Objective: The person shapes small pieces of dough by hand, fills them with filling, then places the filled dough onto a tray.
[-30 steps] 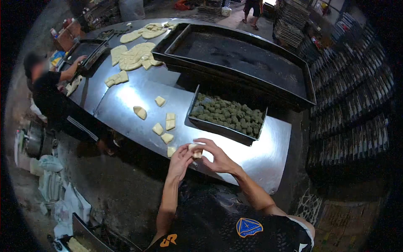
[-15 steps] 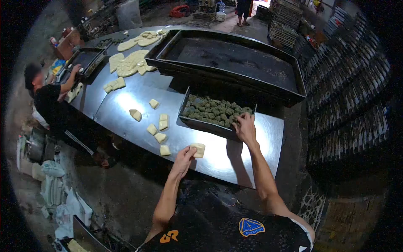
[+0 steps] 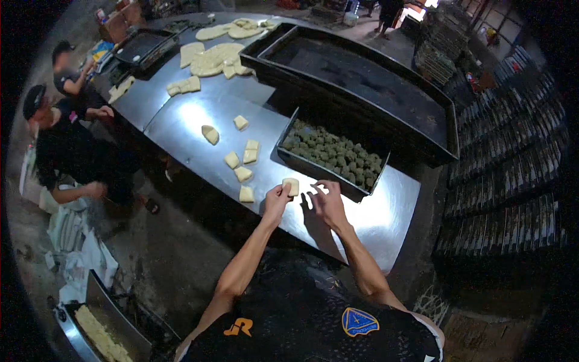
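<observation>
- Left hand [image 3: 276, 200]: grip pinched on a pale dough piece [image 3: 291, 186], thumb below and fingertips at its edge. The piece is held just above the near edge of the steel desk [image 3: 374, 226].
- Right hand [image 3: 329, 204]: just beside the dough piece, fingers curled inward. Palm side is hidden, so I cannot tell whether this grip holds anything.
- Both forearms run down to a dark shirt, which is cut off at the bottom edge.
- Small tray [image 3: 313, 171] just beyond the hands, full of green lumps [image 3: 338, 154]. Single lumps are hard to separate in the dim light.
- Loose dough pieces [image 3: 242, 174] scattered on the desk to the left of the hands, the nearest lying close to the left wrist.
- Large dark tray [image 3: 362, 78] behind the small one. Its contents are not readable.
- Flat dough sheets [image 3: 217, 59] at the far end of the desk, blurred.
- Two co-workers [image 3: 66, 145] at the desk's left side, partly in shadow.
- Stacked racks [image 3: 506, 175] on the right, too dark to make out.
</observation>
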Demonstrator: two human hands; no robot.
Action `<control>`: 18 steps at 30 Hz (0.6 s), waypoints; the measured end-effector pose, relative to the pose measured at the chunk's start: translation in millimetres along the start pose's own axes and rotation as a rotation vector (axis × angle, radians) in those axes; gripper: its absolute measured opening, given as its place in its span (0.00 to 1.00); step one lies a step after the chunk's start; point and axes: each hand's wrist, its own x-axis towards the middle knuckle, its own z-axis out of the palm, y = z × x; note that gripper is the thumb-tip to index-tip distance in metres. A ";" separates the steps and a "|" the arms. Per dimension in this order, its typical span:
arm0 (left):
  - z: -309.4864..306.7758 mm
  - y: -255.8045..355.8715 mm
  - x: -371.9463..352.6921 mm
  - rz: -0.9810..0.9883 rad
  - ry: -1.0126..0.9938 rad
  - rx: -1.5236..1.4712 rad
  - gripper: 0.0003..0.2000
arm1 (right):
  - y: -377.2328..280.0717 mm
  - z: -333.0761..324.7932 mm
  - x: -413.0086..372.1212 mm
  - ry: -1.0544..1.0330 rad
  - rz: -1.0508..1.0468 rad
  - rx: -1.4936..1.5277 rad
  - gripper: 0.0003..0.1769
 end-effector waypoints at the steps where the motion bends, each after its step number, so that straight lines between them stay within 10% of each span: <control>1: -2.7 -2.8 -5.2 0.015 -0.002 -0.072 0.22 | -8.6 0.0 -11.4 -0.060 -0.050 -0.162 0.21; 9: -40.7 24.3 -23.3 -0.080 -0.082 -0.218 0.17 | -7.5 -2.4 -83.3 0.034 0.149 -0.106 0.28; 18: -73.4 28.6 -25.3 -0.157 -0.170 -0.143 0.17 | -21.5 -17.8 -75.2 -0.555 -0.003 0.180 0.16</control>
